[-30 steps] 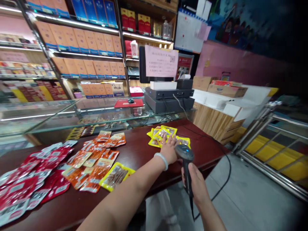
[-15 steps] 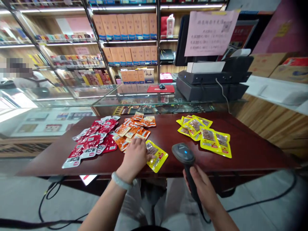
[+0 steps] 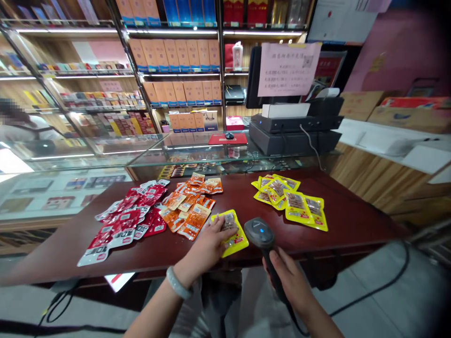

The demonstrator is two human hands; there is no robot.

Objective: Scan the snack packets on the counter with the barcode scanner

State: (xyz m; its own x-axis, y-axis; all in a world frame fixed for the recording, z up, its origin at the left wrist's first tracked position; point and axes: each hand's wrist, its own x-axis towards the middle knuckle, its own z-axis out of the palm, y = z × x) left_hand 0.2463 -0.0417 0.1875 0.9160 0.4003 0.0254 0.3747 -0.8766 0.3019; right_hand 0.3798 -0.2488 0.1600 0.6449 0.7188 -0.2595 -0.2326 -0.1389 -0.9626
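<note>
My left hand, with a pale bangle on its wrist, lies over the left part of a yellow snack packet. Its fingers press on the packet, which rests near the table's front edge. In my right hand is a black barcode scanner, gripped by its handle, a small blue light showing on top. The scanner head hangs just right of the packet. Left of my left hand are a pile of orange snack packets and a pile of red and white packets. More yellow packets lie to the right.
The dark wooden table meets a glass display counter at its far side. A cash register and a monitor with a pink notice stand there. The scanner's cable runs downward. A person is at far left.
My left hand has shifted from the edge of the orange pile onto the yellow packet, uncovering an orange packet. The yellow packet has slid slightly right, closer to the scanner. The view has tilted up.
</note>
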